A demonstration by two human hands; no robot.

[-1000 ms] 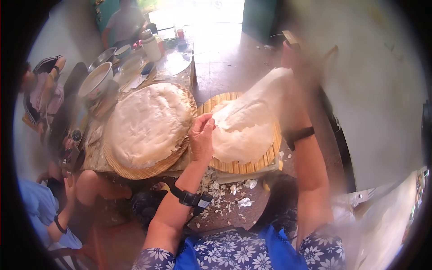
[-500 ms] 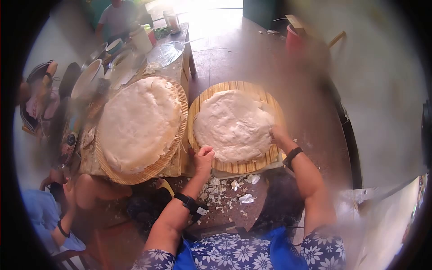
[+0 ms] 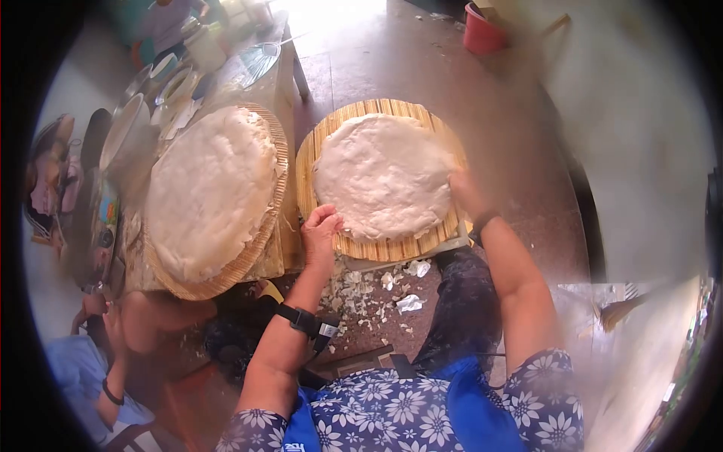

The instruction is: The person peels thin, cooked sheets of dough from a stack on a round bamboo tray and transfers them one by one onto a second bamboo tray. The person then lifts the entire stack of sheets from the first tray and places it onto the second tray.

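A wide, pale round slab of dough with an uneven edge lies on a round slatted wooden board in front of me. My left hand is at the slab's near left edge, thumb and fingers pinched together; whatever lies between them is too small to make out. At the right edge, my right hand has its fingers closed on the dough's rim; haze blurs it partly. A second, larger dough slab rests on another round ridged board to the left.
The left board lies on a worn wooden table holding basins and a pale jug. White scraps litter the floor by my feet. A red bucket stands farther off. People sit at left and stand behind the table.
The view has shifted, so both boards appear higher and farther left. The dough's upper right edge, notched before, looks smoother and rounder. Both hands remain at its edges.
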